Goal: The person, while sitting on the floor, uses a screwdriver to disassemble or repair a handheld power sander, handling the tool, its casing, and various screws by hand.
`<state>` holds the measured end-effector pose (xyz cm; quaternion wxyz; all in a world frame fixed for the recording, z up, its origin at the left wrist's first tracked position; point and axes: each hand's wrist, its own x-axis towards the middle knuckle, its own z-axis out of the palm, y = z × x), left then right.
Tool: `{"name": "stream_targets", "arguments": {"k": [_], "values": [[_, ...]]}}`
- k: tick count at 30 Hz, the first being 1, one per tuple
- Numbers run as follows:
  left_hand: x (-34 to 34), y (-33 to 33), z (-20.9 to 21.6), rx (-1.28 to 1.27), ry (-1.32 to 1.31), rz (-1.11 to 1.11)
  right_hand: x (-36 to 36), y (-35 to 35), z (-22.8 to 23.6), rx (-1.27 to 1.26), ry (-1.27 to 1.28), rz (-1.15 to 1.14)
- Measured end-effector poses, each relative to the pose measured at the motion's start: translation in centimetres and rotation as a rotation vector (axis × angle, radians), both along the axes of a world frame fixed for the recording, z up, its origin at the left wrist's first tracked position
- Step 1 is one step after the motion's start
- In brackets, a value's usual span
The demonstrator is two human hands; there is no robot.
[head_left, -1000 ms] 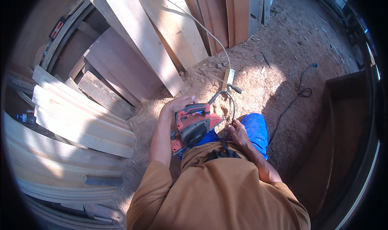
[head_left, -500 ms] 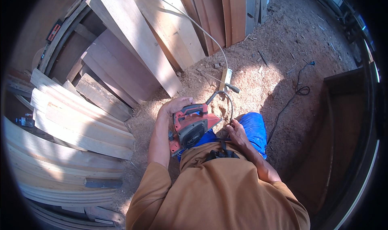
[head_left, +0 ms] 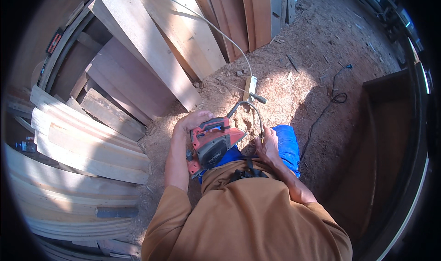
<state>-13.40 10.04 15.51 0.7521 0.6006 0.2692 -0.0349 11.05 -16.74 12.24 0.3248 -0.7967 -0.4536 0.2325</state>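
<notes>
A red and black electric planer [head_left: 213,146] is tilted over my lap, with its side facing up. My left hand [head_left: 195,120] is closed at its far left side by the handle, the fingertips partly hidden behind the tool. A dark cord [head_left: 250,104] leaves the planer's far end and loops round to the right. Above my blue-clad right thigh, my right hand [head_left: 268,146] is closed round that cord; its lower run is hidden under the hand.
Boards [head_left: 151,45] lean ahead on the left, and stacked planks [head_left: 78,183] lie at my left. A power strip [head_left: 250,85] with a plug in it rests on the shavings-covered ground. Another black cord [head_left: 321,112] trails to the right, beside a dark wooden frame [head_left: 386,84].
The whole view has shifted slightly, so the surroundings sit a little further left. My right hand has risen slightly along the cord, while my left hand stays at the planer.
</notes>
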Motion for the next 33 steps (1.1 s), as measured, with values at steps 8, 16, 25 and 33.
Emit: {"name": "stream_targets", "arguments": {"k": [8,16,25,33], "values": [[0.4,-0.4,1.0,-0.055,0.051,0.004,-1.4,5.5,6.0,0.224,-0.043,0.34],[-0.2,-0.2,-0.8,0.0,0.049,0.025,-2.3,9.1,4.8,0.036,0.046,0.493],[0.3,-0.1,0.4,-0.003,0.057,-0.007,-0.1,12.7,3.6,0.209,-0.12,0.356],[0.5,-0.1,0.5,-0.04,-0.004,0.014,-0.1,10.0,2.6,0.029,0.188,0.195]]}}
